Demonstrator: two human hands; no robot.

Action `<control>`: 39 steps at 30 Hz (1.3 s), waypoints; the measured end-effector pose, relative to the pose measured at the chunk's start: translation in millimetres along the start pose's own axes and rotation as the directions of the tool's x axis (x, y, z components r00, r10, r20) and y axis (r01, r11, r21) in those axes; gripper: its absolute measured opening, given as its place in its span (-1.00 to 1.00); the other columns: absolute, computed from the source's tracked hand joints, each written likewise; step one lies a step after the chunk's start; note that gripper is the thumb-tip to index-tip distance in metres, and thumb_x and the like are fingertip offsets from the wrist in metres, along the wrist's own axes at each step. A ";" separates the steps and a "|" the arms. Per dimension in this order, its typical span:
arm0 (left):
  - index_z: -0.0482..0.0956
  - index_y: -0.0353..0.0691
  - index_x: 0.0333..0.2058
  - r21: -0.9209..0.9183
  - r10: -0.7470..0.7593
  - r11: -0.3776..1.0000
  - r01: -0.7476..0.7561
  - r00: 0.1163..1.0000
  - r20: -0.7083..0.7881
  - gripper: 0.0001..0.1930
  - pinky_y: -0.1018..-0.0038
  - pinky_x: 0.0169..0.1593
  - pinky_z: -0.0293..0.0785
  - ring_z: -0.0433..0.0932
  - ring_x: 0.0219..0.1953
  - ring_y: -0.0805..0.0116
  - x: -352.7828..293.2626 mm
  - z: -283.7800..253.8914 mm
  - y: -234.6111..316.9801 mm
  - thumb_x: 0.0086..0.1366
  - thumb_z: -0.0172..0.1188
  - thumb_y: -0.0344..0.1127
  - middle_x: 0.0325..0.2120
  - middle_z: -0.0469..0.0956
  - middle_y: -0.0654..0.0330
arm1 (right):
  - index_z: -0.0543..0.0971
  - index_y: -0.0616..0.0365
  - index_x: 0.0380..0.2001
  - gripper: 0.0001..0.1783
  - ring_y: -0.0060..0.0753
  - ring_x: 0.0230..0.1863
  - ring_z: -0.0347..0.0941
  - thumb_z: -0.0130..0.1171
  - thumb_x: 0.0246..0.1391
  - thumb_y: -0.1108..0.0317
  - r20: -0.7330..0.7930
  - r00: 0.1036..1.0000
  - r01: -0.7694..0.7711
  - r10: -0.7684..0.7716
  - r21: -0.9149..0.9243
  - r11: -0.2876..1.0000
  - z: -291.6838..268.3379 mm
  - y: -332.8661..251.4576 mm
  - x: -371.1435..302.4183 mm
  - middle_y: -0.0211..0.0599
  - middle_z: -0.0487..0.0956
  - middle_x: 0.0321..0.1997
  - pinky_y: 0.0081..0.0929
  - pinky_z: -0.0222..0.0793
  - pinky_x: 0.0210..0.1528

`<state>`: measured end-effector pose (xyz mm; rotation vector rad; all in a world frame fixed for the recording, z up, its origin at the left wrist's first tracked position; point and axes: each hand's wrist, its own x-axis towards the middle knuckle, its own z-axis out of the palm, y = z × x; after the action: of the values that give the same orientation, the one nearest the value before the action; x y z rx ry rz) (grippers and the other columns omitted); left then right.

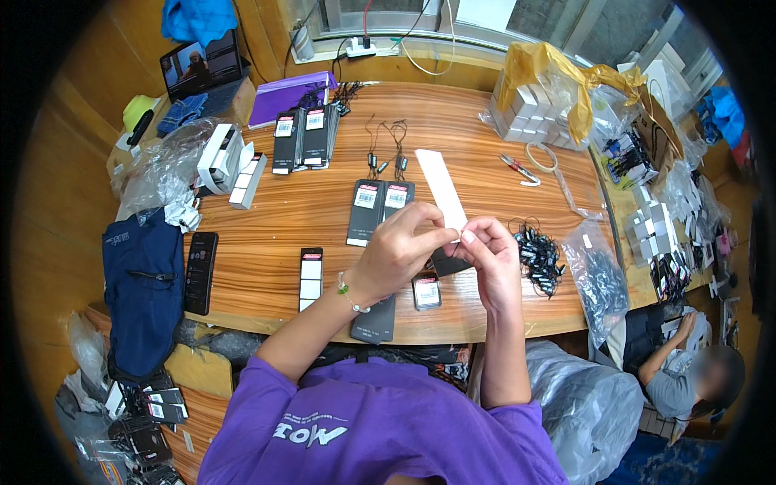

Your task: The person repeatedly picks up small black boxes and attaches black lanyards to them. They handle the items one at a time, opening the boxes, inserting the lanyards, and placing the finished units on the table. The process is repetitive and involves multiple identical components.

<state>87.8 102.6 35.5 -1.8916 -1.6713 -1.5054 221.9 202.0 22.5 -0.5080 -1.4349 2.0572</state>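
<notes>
Over the middle of the table my left hand [402, 246] and my right hand [491, 250] meet fingertip to fingertip, both closed in a pinch. What they grip is tiny and dark, perhaps a thin cord; I cannot make it out. Just beyond the fingers lies a white card strip [439, 184]. Two dark grey hang tags [365, 212] with barcode labels lie beyond my left hand, their black cords [396, 153] stretching away. Under my hands are a partly covered dark tag [449, 263] and a small stack of labels [426, 292].
A pile of black cord loops [539, 257] lies right of my right hand. Pliers [519, 170] and a tape roll [541, 158] sit farther right. Stacked tags [305, 139], a label strip [310, 279] and a phone [200, 273] are left. A person [695, 372] sits at the right.
</notes>
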 end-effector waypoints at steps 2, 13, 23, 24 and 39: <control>0.59 -0.18 -0.39 -0.065 -0.038 0.997 0.040 0.999 0.035 -0.73 0.48 -0.38 0.42 0.49 -0.40 0.33 -1.4 3.4 -0.6 -0.12 0.17 -0.65 -0.46 0.43 0.21 | 0.42 0.19 -0.37 -0.91 -0.56 -0.21 0.38 0.06 0.07 0.41 -0.062 0.993 0.097 -0.102 -0.075 0.992 -1.6 5.6 -0.7 -0.32 0.47 -0.27 -0.60 0.25 -0.06; 0.54 -0.30 -0.39 -0.413 -0.353 0.805 0.426 0.903 0.244 -0.87 0.55 -0.25 0.39 0.48 -0.35 0.37 -6.4 21.0 -7.4 0.05 0.07 -0.59 -0.45 0.45 0.19 | 0.30 0.13 -0.38 -0.92 -0.45 -0.10 0.30 -0.09 0.17 0.39 -0.188 0.837 0.491 -0.513 -0.155 0.857 13.2 -15.6 12.9 -0.24 0.44 -0.23 -0.44 0.13 0.06; 0.18 -0.20 -0.02 -0.744 -0.379 0.460 0.484 0.865 0.329 -0.54 0.54 -0.11 0.38 0.41 -0.14 0.52 -21.5 38.8 -5.5 0.13 0.15 -0.52 -0.33 0.39 0.27 | 0.19 0.11 -0.24 -0.90 -0.39 -0.53 0.34 -0.21 0.24 0.35 -0.065 0.834 0.544 -0.548 0.267 0.795 27.6 -24.2 22.2 -0.23 0.38 -0.60 -0.38 0.35 -0.30; 0.26 -0.26 -0.12 -0.767 -0.398 0.459 0.448 0.876 0.273 -0.63 0.56 -0.10 0.40 0.43 -0.14 0.53 -23.7 45.7 -3.6 0.11 0.16 -0.57 -0.36 0.40 0.28 | 0.19 0.11 -0.24 -0.91 -0.39 -0.53 0.32 -0.23 0.25 0.36 -0.077 0.854 0.511 -0.514 0.310 0.802 31.2 -27.5 20.8 -0.24 0.35 -0.61 -0.38 0.35 -0.32; 0.53 -0.39 -0.28 -0.752 -0.533 0.457 0.474 0.823 0.195 -0.82 0.61 -0.18 0.48 0.54 -0.29 0.48 -0.7 3.6 6.0 0.09 0.15 -0.62 -0.34 0.56 0.16 | 0.42 0.25 -0.25 -0.85 -0.66 -0.42 0.36 0.02 0.07 0.53 -0.021 0.959 0.276 -0.283 -0.166 0.947 17.7 -33.5 -7.8 -0.43 0.45 -0.47 -0.71 0.28 -0.30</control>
<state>94.8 102.6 36.0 -1.6204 -1.7995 -2.9181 225.2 193.0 60.0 -0.3865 -1.5578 1.7064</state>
